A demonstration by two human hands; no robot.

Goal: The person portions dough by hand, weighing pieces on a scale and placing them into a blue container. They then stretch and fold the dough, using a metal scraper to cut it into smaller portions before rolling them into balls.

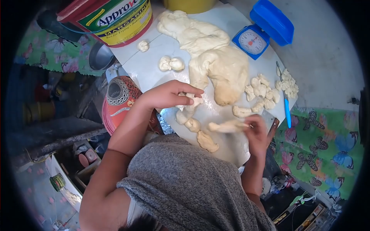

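Observation:
My left hand [169, 95] is curled at the middle of the white tabletop, with a small piece of dough [196, 101] between its thumb and fingers. My right hand [256, 131], slightly blurred, pinches one end of a stretched strip of dough [227, 126] over the table's near part. Between and below the hands lie several small dough lumps [192, 124], the nearest one a longer piece [207, 141]. Beyond them spreads a large mass of pale dough [219, 69], folded and stretching toward the far side.
A blue scale [252, 41] stands far right beside a blue tray [273, 21]. Cut dough pieces [262, 90] and a blue-handled knife [287, 109] lie at the right edge. A red margarine bucket [119, 23] is far left, near more dough balls [171, 63].

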